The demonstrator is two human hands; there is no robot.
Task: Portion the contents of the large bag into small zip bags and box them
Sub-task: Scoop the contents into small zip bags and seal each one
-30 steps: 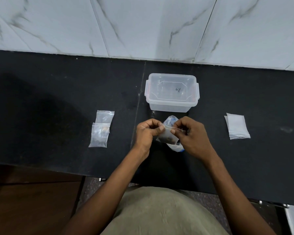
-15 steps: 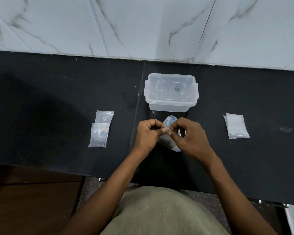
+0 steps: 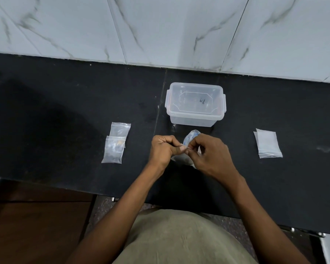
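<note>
Zip bag (image 3: 181, 159), just in front of the box (image 3: 195, 105): left hand (image 3: 165, 149) and right hand (image 3: 208, 152) have pinched inward, probably finishing its seal.

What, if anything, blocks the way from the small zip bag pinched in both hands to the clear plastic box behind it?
The lid. The clear plastic box has its lid on, so the small clear zip bag, pinched between left hand and right hand, cannot go in yet. The crumpled large bag lies on the counter between.
</note>
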